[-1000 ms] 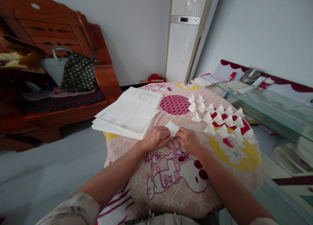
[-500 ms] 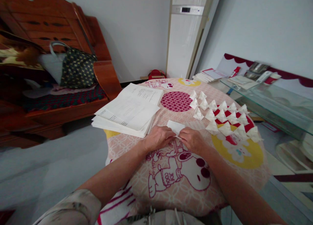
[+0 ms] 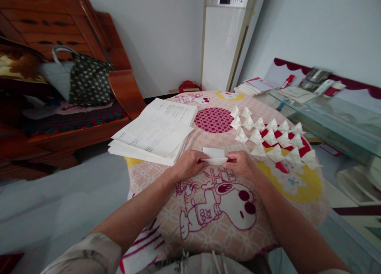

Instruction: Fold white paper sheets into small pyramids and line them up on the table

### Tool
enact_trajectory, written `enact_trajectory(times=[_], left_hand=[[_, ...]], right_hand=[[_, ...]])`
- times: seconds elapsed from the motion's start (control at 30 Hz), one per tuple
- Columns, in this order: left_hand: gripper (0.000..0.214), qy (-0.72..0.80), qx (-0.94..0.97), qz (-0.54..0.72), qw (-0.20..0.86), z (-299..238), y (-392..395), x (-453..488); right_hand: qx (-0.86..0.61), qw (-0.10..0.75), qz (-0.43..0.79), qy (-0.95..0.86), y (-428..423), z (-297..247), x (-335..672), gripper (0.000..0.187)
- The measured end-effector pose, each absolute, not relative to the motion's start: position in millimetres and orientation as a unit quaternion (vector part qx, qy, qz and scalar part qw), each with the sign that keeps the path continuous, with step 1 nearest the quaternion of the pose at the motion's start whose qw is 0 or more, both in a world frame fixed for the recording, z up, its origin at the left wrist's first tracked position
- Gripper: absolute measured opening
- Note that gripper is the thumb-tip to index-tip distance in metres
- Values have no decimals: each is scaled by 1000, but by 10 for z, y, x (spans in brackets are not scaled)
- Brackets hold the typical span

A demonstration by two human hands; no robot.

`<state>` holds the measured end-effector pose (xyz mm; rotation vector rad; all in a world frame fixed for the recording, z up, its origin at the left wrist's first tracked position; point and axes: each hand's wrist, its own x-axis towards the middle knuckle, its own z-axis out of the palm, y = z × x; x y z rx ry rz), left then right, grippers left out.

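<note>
A small folded piece of white paper (image 3: pixel 214 152) is held just over the patterned tablecloth (image 3: pixel 166 222), in front of me. My left hand (image 3: pixel 190 164) pinches its left end, and my right hand (image 3: pixel 241 164) pinches the right end. A folded strip runs along its near edge, between the two hands. Left of the hands lies a thick stack of printed paper sheets (image 3: pixel 154 131), its top sheets askew. Several folded white paper shapes with pointed tops (image 3: pixel 270 137) stand in rows on the cloth, to the right beyond my right hand.
A glass-topped table (image 3: pixel 336 115) on the right bears metal bowls (image 3: pixel 315 79), a paper cup (image 3: pixel 333 89) and a red item (image 3: pixel 287 82). Papers (image 3: pixel 254 86) lie at the round table's far edge. A wooden bench (image 3: pixel 122 93) with a dotted bag (image 3: pixel 89 79) stands at the left.
My hands have moved apart, from close together at the paper's near edge to its two ends. More of the folded strip now shows between them. The camera view has shifted slightly.
</note>
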<state>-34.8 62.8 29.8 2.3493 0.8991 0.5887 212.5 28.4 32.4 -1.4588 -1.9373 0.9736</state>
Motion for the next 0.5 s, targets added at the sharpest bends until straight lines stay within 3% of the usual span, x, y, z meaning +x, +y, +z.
enact_trajectory(times=[0.13,0.23,0.37,0.43,0.5], left_hand=[[19,403,844,223,276,331,627,-317],[16,460,809,251,268,303,663,-276],[26,495,769,283,289,252,719,-219],[29,503,763,283,290,240,736,-196],[31,505,763,281,289,236,746,-177]], right_hand=[[-589,289,438,-614,281,314,2036,16],[-620,325,465,-542,291,287,1954,8],[-645,386,438,-492,273,272,1864,55],[-646,395,424,-497,253,284,1842,62],[-645,384,418,-511,237,294,1838,56]])
